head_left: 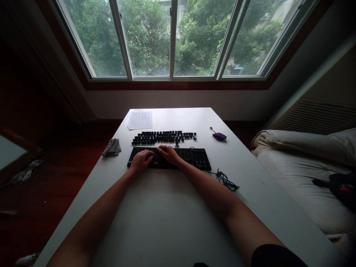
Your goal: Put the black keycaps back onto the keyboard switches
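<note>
A black keyboard (pixel 191 157) lies across the white table in front of me, with several keycap places hidden under my hands. My left hand (pixel 141 159) rests over its left part, fingers curled down onto it and the thumb toward the middle. Just to the right, my right hand (pixel 168 152) is bent over the upper middle of the keyboard, fingers drawn together. Whatever may be between those fingertips is too small to make out. Loose black keycaps (pixel 158 138) stand in rows behind the keyboard.
A grey cloth (pixel 111 147) lies at the table's left edge, a printed paper (pixel 140 120) at the far left. A purple object (pixel 219 136), near a thin stick-like tool (pixel 213 129), is at the right. A coiled black cable (pixel 226 180) lies beside the keyboard's right end.
</note>
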